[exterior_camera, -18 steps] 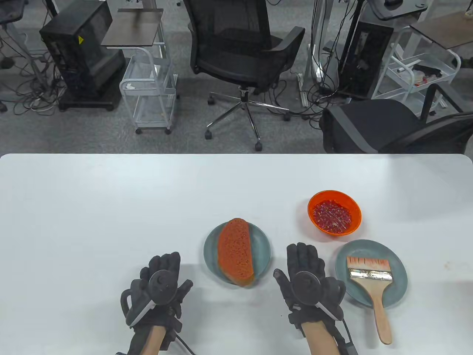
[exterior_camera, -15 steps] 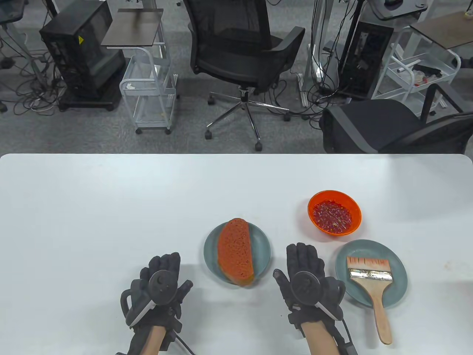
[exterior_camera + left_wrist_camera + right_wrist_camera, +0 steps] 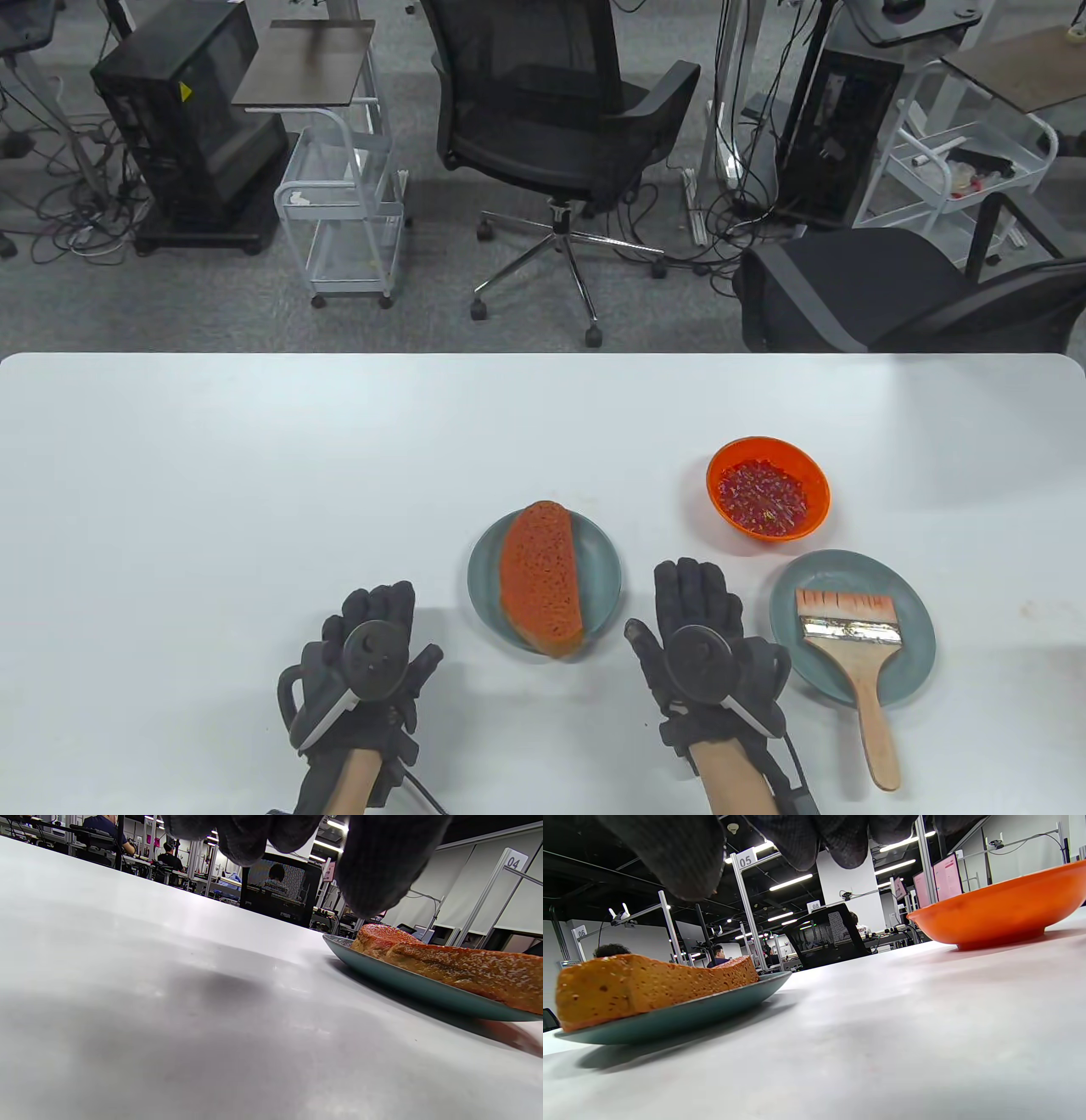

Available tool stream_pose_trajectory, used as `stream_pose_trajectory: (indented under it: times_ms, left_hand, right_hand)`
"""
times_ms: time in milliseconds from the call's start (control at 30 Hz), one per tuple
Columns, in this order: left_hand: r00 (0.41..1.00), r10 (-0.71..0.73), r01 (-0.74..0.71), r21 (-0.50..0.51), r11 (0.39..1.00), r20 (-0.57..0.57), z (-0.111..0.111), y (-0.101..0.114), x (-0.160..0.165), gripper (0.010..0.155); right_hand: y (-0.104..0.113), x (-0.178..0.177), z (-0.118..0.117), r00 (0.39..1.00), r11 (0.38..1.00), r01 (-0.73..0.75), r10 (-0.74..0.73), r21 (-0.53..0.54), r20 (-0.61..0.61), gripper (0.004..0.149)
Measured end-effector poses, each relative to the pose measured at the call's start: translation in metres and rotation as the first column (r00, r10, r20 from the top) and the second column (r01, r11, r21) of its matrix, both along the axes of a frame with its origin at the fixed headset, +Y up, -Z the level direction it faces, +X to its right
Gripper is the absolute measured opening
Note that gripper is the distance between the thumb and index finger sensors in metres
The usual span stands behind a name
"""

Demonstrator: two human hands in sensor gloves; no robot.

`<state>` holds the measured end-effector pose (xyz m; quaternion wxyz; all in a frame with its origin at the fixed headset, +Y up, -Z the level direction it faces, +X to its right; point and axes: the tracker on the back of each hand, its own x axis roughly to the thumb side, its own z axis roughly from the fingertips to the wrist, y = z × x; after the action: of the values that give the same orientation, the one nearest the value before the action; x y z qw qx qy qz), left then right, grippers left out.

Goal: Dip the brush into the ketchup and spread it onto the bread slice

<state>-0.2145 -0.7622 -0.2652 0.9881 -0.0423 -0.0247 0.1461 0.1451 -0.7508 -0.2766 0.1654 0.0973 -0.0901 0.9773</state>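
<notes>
From the table view, my left grip [image 3: 369,649] lies flat on the bench [image 3: 254,475], fingers loosely spread and holding nothing. My right grip [image 3: 704,641] lies the same way, palm down, fingers forward and empty. The brush [image 3: 853,645] sits just right of my right grip, its head on a teal plate [image 3: 916,611] and its wooden handle hanging past the near rim. The orange ketchup bowl [image 3: 768,486] is ahead of that grip and a little to the right. The bread slice [image 3: 541,590] rests on its own teal plate [image 3: 607,569] between my two grips, its near end overhanging the rim.

In the left wrist view my gloved fingertips [image 3: 377,870] hang above the bench, with the bread slice [image 3: 449,967] and its plate off to the right.

In the right wrist view my fingertips [image 3: 670,857] float above the bench, touching nothing; the bread slice [image 3: 649,984] is at left, the ketchup bowl [image 3: 1001,912] ahead at right. The brush is out of this view.

Nothing is picked up yet, I judge. The risks: pulling the overhanging handle sideways could drag or tip its plate; a hard dip could shove the light bowl; brushing firmly could push the overhanging bread off its plate unless my left grip steadies it.
</notes>
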Motion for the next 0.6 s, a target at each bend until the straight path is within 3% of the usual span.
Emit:
stream_pose_trajectory:
  times_ms: [200,333,500,600]
  left_hand:
    - [1.000,0.009,-0.009,0.000,1.000,0.000,0.000,0.001,-0.001,0.075]
    - [1.000,0.022,-0.022,0.001,1.000,-0.014,0.001,0.003,-0.003,0.075]
    - [1.000,0.011,-0.011,0.004,1.000,0.002,0.001,0.005,0.000,0.075]
    - [1.000,0.012,-0.012,0.008,1.000,0.016,0.001,0.005,0.001,0.074]
  right_hand:
    - [0.014,-0.002,0.002,0.998,0.997,0.065,-0.065,0.036,-0.015,0.071]
    - [0.037,0.008,0.000,0.985,0.986,0.167,-0.166,0.021,-0.039,0.066]
    - [0.066,0.058,0.001,0.966,0.966,0.257,-0.257,-0.020,-0.009,0.063]
    - [0.075,0.098,0.006,0.991,0.991,0.134,-0.134,-0.022,0.001,0.059]
